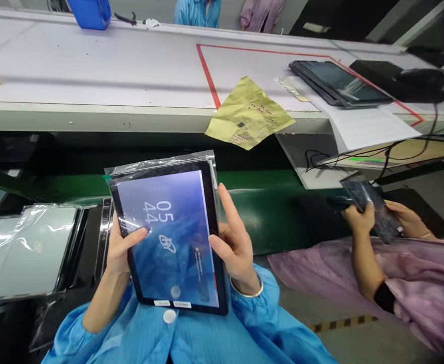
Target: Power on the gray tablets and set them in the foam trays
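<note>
Left hand (pixel 118 250): I see it half curled at one side edge of the tablet, thumb laid flat over the glass, the other fingers hidden behind.
Right hand (pixel 237 242): at the opposite edge, thumb on the border, index finger raised straight beside the upper corner, the rest bent; how firmly it grips I cannot tell.
Tablet (pixel 186 227): one, between my two hands, tilted, screen lit with 05 and 44 turned sideways; clear film (pixel 161 163) sticks out past its top edge.
White labels (pixel 182 305): two on the tablet's lower border.
Bangle (pixel 260 287): one, on my right wrist.
Wrapped panels (pixel 47 247): two pale backs showing, left of my left hand, overlapping.
Yellow sheets (pixel 250 116): two; one beyond my right hand, drooping over the shelf edge, the other far off to the left.
Dark devices (pixel 343 83): a stack beyond and right of my right hand, layers too merged to count.
Blue bin (pixel 91 12): one, far beyond my left hand.
Surface: white shelf (pixel 112 76) ahead of both hands, marked with red tape (pixel 209 76); below it, a green surface (pixel 262 207).
Room: three other people; the nearest, right of my right hand, holds a dark film-wrapped item (pixel 371 202) two-handed; grey floor (pixel 320 298) below, one striped strip (pixel 345 323).
</note>
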The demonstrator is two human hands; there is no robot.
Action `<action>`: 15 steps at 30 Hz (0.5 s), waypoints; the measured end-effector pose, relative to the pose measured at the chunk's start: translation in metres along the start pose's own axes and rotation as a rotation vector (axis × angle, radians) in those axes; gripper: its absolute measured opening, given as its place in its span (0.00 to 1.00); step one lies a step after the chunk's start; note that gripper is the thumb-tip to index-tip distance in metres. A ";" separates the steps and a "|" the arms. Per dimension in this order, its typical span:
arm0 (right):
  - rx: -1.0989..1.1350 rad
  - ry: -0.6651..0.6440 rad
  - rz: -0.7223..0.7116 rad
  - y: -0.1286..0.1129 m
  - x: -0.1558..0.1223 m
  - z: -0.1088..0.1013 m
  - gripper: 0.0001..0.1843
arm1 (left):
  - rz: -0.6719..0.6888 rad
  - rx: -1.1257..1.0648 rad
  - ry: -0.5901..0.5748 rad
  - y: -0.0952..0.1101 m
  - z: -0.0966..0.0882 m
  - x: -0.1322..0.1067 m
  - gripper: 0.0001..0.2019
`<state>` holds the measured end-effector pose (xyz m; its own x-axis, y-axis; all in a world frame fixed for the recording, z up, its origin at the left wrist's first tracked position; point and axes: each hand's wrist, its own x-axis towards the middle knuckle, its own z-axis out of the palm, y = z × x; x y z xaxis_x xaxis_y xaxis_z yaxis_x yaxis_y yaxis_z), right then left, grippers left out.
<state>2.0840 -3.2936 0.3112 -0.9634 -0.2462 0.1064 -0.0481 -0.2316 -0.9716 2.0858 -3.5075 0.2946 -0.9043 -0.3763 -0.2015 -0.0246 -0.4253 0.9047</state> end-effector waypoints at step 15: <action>-0.116 0.068 -0.035 0.003 0.001 -0.009 0.42 | 0.000 0.078 -0.085 0.017 0.009 -0.015 0.32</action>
<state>2.0804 -3.2861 0.3065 -0.9760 -0.1745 0.1300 -0.1085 -0.1278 -0.9859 2.0952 -3.5018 0.3159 -0.9372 -0.3034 -0.1723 -0.0552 -0.3587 0.9318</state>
